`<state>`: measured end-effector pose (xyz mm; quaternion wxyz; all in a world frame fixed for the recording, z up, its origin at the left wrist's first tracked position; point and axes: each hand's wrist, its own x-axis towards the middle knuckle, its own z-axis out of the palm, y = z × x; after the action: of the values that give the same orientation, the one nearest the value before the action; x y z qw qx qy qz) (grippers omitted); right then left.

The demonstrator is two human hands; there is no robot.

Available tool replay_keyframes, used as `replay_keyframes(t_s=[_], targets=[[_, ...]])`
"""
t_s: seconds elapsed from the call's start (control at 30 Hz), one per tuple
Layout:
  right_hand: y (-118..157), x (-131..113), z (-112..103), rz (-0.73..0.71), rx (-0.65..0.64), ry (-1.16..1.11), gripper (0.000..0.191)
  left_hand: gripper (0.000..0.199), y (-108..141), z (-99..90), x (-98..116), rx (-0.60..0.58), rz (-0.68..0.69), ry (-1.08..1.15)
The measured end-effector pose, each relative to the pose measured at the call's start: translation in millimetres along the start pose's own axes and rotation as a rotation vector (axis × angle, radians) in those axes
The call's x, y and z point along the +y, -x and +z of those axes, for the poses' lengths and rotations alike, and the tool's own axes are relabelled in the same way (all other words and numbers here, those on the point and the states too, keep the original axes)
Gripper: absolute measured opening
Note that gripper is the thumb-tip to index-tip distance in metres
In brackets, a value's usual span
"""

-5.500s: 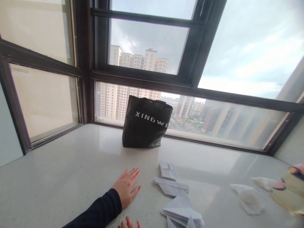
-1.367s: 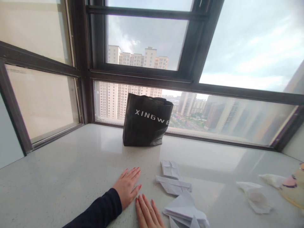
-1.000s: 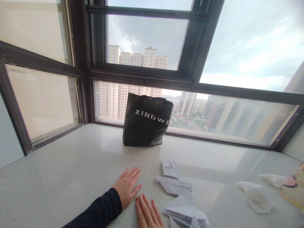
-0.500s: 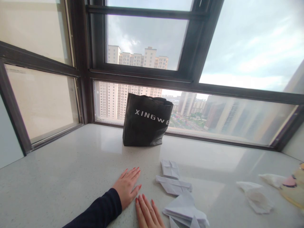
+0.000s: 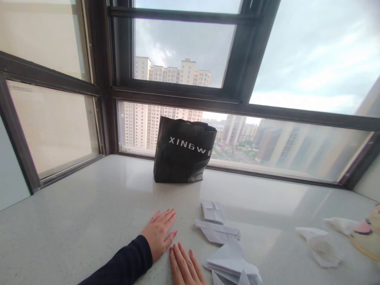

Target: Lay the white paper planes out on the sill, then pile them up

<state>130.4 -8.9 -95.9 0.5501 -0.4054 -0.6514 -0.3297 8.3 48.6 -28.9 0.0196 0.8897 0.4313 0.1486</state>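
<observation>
My left hand [image 5: 158, 234] lies flat on the pale speckled sill [image 5: 74, 225], fingers stretched out and thumb apart, holding nothing. Close beside it, at the bottom edge, my right hand [image 5: 185, 266] rests palm down with straight fingers; its lower part is out of frame. Just right of the right hand is a pile of folded white paper [image 5: 230, 259], apart from the fingertips. Beyond that pile lie a flat folded paper strip [image 5: 218, 231] and a squarish folded paper piece [image 5: 213, 211].
A black bag [image 5: 184, 152] with white lettering stands upright at the back, near the window frame [image 5: 178, 95]. Crumpled white tissues [image 5: 322, 247] lie on the right. A pale yellow object with a pink patch [image 5: 368, 233] is cut off by the right edge.
</observation>
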Motion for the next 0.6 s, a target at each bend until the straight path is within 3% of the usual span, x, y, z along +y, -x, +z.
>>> replay_keyframes(t_s=[0.07, 0.2, 0.33, 0.47, 0.6], targets=[[-1, 2, -3, 0.02, 0.02, 0.005, 0.054, 0.048, 0, 0.7, 0, 0.009, 0.004, 0.004], [-2, 8, -9, -0.138, -0.174, 0.037, 0.045, 0.047, 0, 1.8, -1, 0.028, 0.01, 0.01], [1, 7, -6, -0.033, -0.033, 0.001, 0.048, 0.047, 1, 1.2, -1, 0.024, 0.004, 0.01], [2, 1, 0, -0.038, -0.046, 0.004, 0.045, 0.047, 1, 0.6, -1, 0.023, 0.0, 0.013], [-1, -6, 4, 0.102, 0.089, -0.069, 0.046, 0.047, 0, 0.1, 0, 0.022, 0.001, 0.012]])
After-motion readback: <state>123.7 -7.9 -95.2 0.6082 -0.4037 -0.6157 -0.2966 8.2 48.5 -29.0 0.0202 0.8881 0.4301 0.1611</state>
